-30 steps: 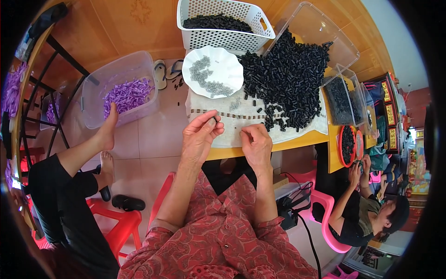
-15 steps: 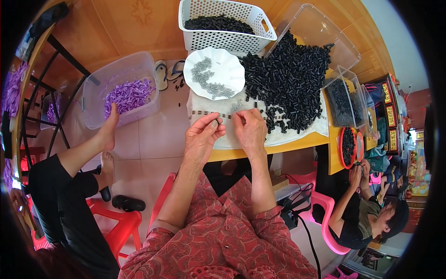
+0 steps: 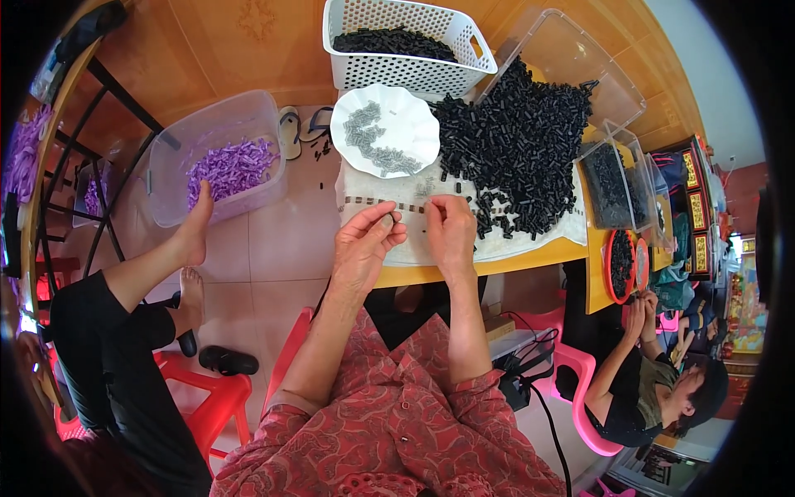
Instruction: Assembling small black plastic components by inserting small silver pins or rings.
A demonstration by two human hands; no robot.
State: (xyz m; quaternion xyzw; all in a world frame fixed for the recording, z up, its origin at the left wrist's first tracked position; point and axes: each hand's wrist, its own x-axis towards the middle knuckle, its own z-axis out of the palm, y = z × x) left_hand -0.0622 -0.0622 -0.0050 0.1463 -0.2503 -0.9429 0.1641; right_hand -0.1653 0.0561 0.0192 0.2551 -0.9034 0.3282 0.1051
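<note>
My left hand (image 3: 362,248) pinches a small dark piece between thumb and forefinger over the near part of a white cloth (image 3: 368,242). Close beside it, my right hand (image 3: 452,236) is closed with fingertips together; anything in them is too small to make out. The hands are a little apart. Beyond them stands a white scalloped plate (image 3: 406,116) holding small clear pieces (image 3: 364,132). A few more clear pieces (image 3: 424,188) lie on the cloth near my right fingers. A large heap of short black tubular pieces (image 3: 522,141) spreads to the right.
A white perforated basket (image 3: 406,74) of black pieces stands at the back, beside a clear tub (image 3: 625,79) tipped toward the heap. Left on the floor is a bin (image 3: 166,178) of purple pieces, near another person's bare foot (image 3: 199,219). A co-worker (image 3: 638,373) sits right.
My right hand has shifted slightly right, away from the left, and its fingers look more curled. My left hand keeps its pinch on the dark piece. The view has moved slightly.
</note>
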